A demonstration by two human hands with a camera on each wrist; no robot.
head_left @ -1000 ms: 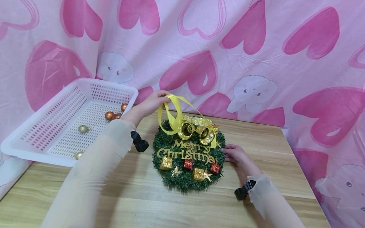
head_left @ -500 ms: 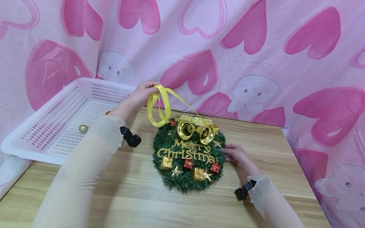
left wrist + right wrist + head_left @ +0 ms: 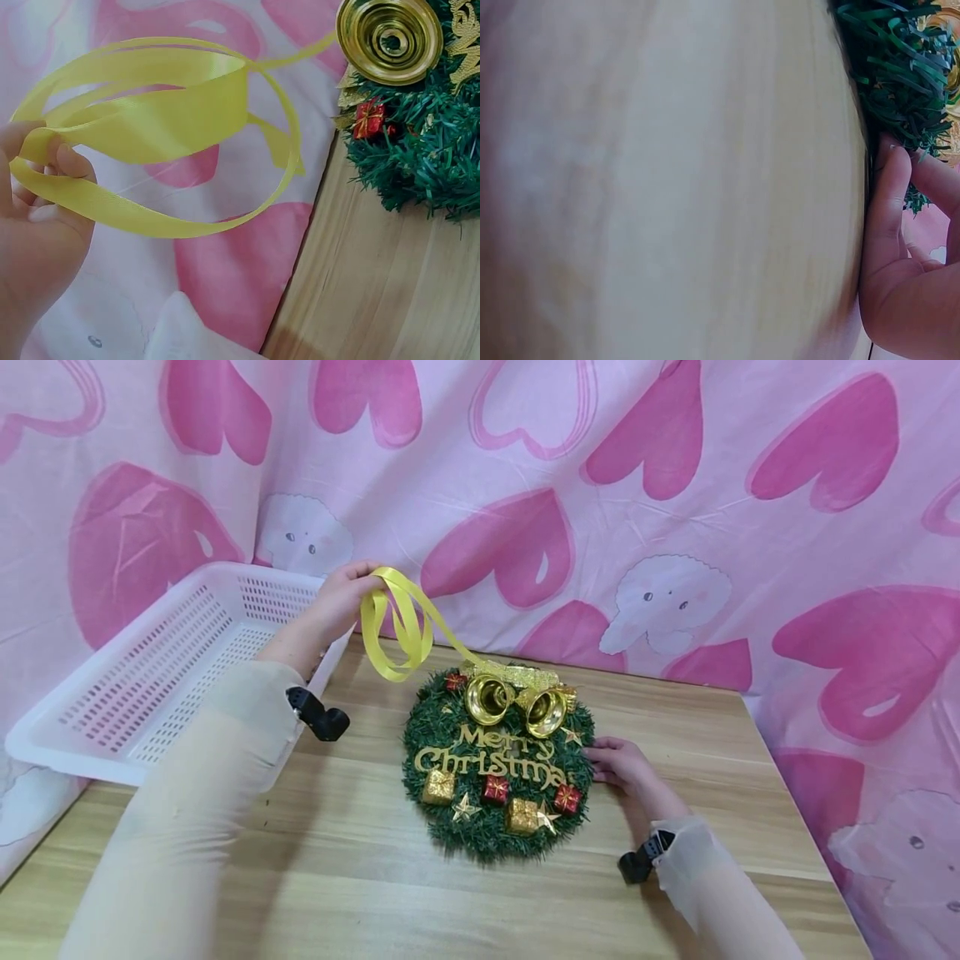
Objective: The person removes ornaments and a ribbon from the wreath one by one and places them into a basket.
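Note:
A green Christmas wreath (image 3: 487, 839) lies on the table, trimmed with gold bells, small gift boxes, stars and gold "Merry Christmas" lettering. From its top a yellow ribbon (image 3: 442, 625) runs up and left to my left hand (image 3: 348, 593). Loops of that ribbon (image 3: 172, 124) are pinched between the thumb and fingers, as the left wrist view shows. At the wreath's right edge is my right hand (image 3: 621, 762). In the right wrist view its thumb and fingers pinch the green tinsel (image 3: 907, 82) of the rim.
A white perforated plastic basket (image 3: 97, 756) stands at the left, partly covered by my left arm. Behind the wooden table (image 3: 390, 902) hangs a pink curtain (image 3: 450, 477) with hearts.
My left hand has moved left and up with the ribbon loops, drawing the ribbon off the wreath toward the basket. The right hand and the wreath have stayed in place.

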